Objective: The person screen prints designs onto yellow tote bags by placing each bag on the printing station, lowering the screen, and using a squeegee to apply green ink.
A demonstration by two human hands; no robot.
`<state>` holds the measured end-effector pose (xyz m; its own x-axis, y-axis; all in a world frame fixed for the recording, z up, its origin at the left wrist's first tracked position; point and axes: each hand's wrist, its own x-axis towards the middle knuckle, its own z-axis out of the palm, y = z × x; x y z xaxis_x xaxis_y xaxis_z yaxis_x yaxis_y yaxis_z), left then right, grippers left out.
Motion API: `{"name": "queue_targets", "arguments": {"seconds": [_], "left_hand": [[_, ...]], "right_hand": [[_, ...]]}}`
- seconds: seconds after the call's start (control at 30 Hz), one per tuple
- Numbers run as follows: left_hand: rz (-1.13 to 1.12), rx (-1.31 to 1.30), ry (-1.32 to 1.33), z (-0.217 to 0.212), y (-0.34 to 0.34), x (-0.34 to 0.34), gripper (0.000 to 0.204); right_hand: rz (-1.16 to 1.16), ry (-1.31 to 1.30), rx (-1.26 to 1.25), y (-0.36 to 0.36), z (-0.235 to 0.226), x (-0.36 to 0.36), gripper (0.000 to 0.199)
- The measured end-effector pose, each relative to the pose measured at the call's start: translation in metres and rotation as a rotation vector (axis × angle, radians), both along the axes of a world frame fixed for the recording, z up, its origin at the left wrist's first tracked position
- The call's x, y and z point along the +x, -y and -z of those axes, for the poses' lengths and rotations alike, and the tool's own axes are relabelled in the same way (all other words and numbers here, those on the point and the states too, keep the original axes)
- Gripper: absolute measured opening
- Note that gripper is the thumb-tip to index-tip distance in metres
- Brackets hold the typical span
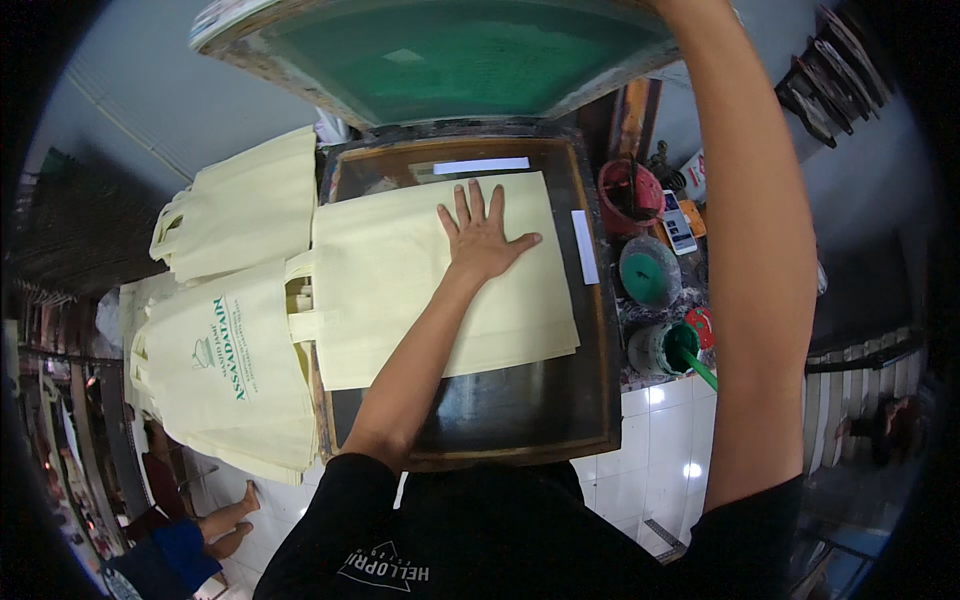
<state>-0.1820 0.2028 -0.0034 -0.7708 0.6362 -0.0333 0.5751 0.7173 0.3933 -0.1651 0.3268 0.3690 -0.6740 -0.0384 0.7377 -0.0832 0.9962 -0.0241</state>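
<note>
My left hand [483, 240] lies palm down, fingers spread, on a plain cream tote bag [400, 310]. The bag lies on a dark glass-topped board with a wooden rim [470, 460], its handle loops pointing left over the board's edge. White strips [481, 166] lie at the far and right sides of the bag. Above the far side of the board is a raised printing screen [450, 62] with green mesh. Toward that screen's right corner stretches my right arm [755, 250]; the hand itself is beyond the upper edge of the picture.
Left of the board lie a stack of cream bags with a green print [175, 370] and more cream bags [255, 215]. On the right stand a red bucket [615, 185], a bowl of green ink [645, 275], an ink tub [655, 350] and a phone [679, 228]. Another person's legs [228, 520] show lower left.
</note>
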Motion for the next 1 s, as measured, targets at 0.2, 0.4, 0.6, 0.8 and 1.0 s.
{"name": "queue_targets", "arguments": {"seconds": [0.2,0.4,0.6,0.8,1.0], "left_hand": [[0.038,-0.115,0.040,-0.003,-0.049,0.000,0.122],[0.038,-0.166,0.064,-0.012,-0.067,0.001,0.124],[0.044,-0.154,0.115,-0.016,-0.075,0.002,0.125],[0.028,-0.202,0.160,-0.020,-0.078,-0.002,0.128],[0.048,0.044,0.114,-0.035,-0.077,-0.005,0.118]], "right_hand": [[-0.011,0.028,-0.058,-0.001,-0.001,0.004,0.036],[-0.009,0.056,-0.088,0.002,-0.002,0.007,0.033],[-0.043,0.045,-0.030,-0.004,-0.001,0.008,0.030],[-0.012,0.138,-0.196,0.014,-0.005,0.020,0.030],[-0.093,0.113,-0.195,0.010,0.007,0.032,0.030]]}}
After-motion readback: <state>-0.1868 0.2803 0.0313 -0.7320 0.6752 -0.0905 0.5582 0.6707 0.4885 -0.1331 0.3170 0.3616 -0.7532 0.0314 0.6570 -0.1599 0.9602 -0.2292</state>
